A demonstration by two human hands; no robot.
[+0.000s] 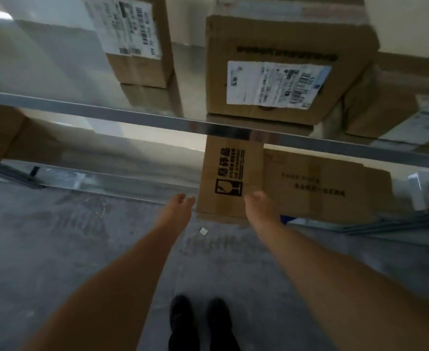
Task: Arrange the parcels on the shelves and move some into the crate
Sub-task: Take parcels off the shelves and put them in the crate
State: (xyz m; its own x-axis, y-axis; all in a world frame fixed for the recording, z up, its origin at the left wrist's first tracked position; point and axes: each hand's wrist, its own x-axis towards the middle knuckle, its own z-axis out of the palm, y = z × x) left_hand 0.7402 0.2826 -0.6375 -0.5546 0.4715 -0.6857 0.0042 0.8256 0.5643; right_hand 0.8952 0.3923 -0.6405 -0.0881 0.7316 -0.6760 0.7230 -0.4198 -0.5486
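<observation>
Down at the low shelf [94, 182], my left hand [180, 206], fingers straight, and right hand [259, 202], curl unclear, flank the box [223, 173]. I judge it a pickup; next, clasp both sides.

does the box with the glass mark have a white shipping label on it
No, the box with the glass mark shows only black print; a white label sits on the upper box.

Grey concrete floor [56, 249] — pale wall [43, 59] behind, dim light.
</observation>
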